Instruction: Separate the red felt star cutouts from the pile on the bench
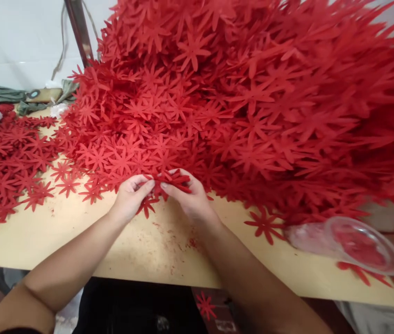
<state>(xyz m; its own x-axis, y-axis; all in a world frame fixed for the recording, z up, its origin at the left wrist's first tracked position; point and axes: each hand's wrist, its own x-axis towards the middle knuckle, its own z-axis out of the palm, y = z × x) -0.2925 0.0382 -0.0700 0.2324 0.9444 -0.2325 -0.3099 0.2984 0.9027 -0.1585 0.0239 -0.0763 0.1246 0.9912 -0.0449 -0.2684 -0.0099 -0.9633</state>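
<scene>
Both hands meet at the foot of the red flower pile (238,93): left hand (130,197) and right hand (188,197) each pinch the same flower cutout (174,180), grips closed on it. A clear plastic cup (353,243) lies tipped near the tabletop's (79,241) front right edge.

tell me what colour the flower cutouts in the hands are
Red, like the big pile; the flower cutouts show clearly in the head view.

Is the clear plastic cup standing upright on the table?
No, the clear plastic cup lies on its side on the table, right of both hands.
</scene>
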